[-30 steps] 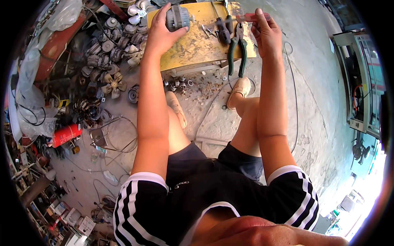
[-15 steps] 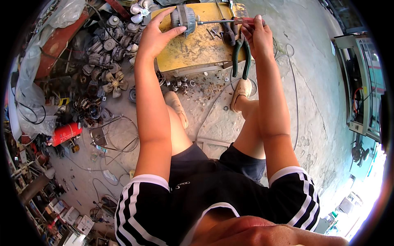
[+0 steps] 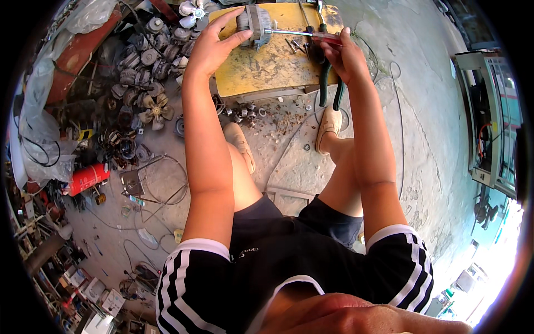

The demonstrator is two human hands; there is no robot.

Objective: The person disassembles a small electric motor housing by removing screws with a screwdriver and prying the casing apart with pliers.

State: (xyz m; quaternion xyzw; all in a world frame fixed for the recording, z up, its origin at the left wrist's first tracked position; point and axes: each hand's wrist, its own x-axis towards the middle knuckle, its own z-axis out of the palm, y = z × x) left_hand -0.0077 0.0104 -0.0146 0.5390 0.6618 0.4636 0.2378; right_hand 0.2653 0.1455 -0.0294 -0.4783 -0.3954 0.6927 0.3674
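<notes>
Holding a ribbed grey metal motor [image 3: 257,26] at the far left of the scuffed yellow worktop [image 3: 250,71], left hand [image 3: 211,49] curved around it. Gripping a red-handled screwdriver [image 3: 329,38] in the right hand [image 3: 347,58], aimed at the motor. Close by: loose bolts [image 3: 292,45], green-handled pliers [image 3: 324,83] overhanging the near edge. Leftward, on rough concrete floor [image 3: 283,150]: heaped motors [image 3: 149,58], a cream-bladed fan [image 3: 157,111].

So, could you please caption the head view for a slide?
Left hand holds a grey motor at a yellow table; right hand points a red-handled screwdriver at it.
</notes>
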